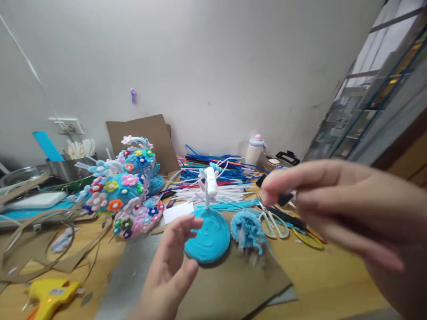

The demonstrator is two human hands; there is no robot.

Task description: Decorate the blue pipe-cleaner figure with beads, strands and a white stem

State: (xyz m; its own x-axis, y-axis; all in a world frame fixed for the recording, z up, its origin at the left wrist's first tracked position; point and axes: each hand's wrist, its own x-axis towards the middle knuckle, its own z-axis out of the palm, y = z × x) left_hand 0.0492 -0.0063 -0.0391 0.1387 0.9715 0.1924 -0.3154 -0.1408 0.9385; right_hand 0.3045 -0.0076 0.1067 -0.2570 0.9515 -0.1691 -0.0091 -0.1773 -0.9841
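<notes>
A round turquoise disc [213, 238] wound from fuzzy pipe cleaner lies on a brown cardboard sheet [220, 293]. From its far edge rises a pale stem [207, 193], beside a white fuzzy piece [211, 180]. My left hand [171, 266] is at the disc's near left side, fingers curved and apart; whether it touches the disc I cannot tell. Raised at the right, my right hand [340, 204] is blurred by motion, its fingers apart and nothing visible in them. A frilly blue fuzzy bundle [248, 229] sits right of the disc.
Flower-covered pipe-cleaner pieces [120, 191] stand at the left. Bundles of pipe cleaners [216, 166] lie behind. Scissors [273, 222], yellow-handled pliers [312, 240], a yellow glue gun [53, 295] and a bottle [255, 151] are around. Cardboard [142, 140] leans on the wall.
</notes>
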